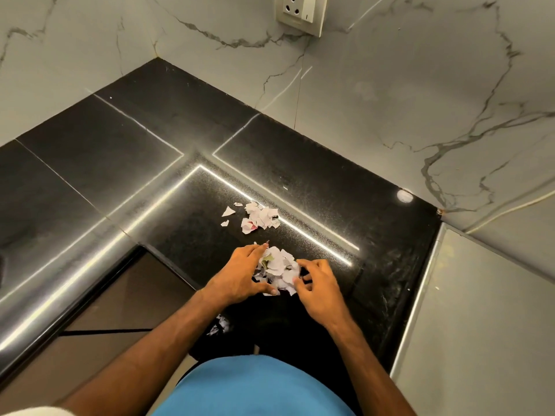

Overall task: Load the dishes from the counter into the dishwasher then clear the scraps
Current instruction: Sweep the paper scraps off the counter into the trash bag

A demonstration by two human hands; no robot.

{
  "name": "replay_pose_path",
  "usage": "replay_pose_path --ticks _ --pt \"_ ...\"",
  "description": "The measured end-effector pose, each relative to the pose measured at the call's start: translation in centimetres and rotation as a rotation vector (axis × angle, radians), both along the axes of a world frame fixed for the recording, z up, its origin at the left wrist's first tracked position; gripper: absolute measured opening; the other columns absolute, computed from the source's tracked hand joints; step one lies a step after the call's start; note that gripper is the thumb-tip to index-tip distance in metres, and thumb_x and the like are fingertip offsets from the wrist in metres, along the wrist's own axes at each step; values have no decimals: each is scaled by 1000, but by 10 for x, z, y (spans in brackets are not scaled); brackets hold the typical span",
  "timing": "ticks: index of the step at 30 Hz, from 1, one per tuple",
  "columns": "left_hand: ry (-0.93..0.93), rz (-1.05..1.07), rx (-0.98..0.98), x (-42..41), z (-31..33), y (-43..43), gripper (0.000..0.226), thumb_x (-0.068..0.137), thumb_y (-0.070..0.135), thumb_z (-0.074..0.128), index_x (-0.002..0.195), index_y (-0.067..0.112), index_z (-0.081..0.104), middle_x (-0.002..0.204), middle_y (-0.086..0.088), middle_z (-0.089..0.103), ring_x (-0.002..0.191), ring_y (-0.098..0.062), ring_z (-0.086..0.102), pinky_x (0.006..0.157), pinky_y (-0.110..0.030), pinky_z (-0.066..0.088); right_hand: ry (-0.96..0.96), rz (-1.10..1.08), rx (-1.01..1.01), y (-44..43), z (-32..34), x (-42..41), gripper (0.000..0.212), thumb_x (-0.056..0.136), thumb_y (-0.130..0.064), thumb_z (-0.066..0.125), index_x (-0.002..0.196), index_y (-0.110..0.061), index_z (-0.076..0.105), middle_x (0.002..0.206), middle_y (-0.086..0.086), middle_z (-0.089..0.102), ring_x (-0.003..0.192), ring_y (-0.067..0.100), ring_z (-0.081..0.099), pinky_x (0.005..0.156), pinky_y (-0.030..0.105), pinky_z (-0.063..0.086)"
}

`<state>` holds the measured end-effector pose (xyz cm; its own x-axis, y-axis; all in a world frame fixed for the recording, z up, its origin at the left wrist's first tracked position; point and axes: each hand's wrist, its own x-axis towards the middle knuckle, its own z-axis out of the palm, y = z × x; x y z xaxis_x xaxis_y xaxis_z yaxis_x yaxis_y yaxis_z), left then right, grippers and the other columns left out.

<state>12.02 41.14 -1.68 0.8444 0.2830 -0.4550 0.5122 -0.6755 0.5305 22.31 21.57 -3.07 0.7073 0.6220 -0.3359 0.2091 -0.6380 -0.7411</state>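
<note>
Scraps [279, 270] heaped between left grip [240, 276], laid flat, and right grip [318, 291], loosely curled, neither holding any: cup both under, squeeze, lift, then fetch far pile [259, 217] on counter [315, 181]

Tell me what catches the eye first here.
A heap of torn white scraps sits near the front edge of the glossy black counter, with the left hand and right hand touching it from either side. A smaller heap lies just beyond it, apart, beside a bright streak of reflected light. High on the marbled wall is a white socket.
</note>
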Motion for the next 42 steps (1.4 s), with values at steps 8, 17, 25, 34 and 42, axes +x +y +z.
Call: replay_pose_path --ticks 8,17,25,34,42 --pt "34 -65 35 -4 1 7 125 69 58 84 162 29 6 165 2 10 149 -21 13 122 -40 24 34 144 -140 -8 10 9 71 95 -33 73 155 -41 35 135 -12 40 110 6 57 94 26 53" --pt "101 -239 166 7 6 12 123 75 37 87 161 33 -1 161 1 7 145 -22 22 117 -37 36 -130 288 -200 13 1 14 102 89 -24 81 162 -40 12 141 -6 30 121 15 54 107 38 52" --pt "94 -304 215 14 -2 16 111 78 43 84 161 31 11 157 -1 15 140 -21 24 115 -34 34 -215 503 -278 42 11 33 102 83 -32 86 157 -50 18 137 0 29 119 18 44 104 44 52" --pt "48 -178 149 9 0 7 78 88 35 75 155 25 35 145 -2 33 122 -13 43 105 -22 38 -190 410 -212 47 12 18 64 93 -20 75 149 -36 48 122 -3 35 107 17 51 97 34 53" --pt "104 -127 157 13 2 -3 47 96 25 65 142 22 56 130 -4 48 111 -20 56 100 -32 48 -224 310 -208 54 9 -1 27 98 -17 62 125 -23 65 111 -4 45 99 19 57 85 35 55"
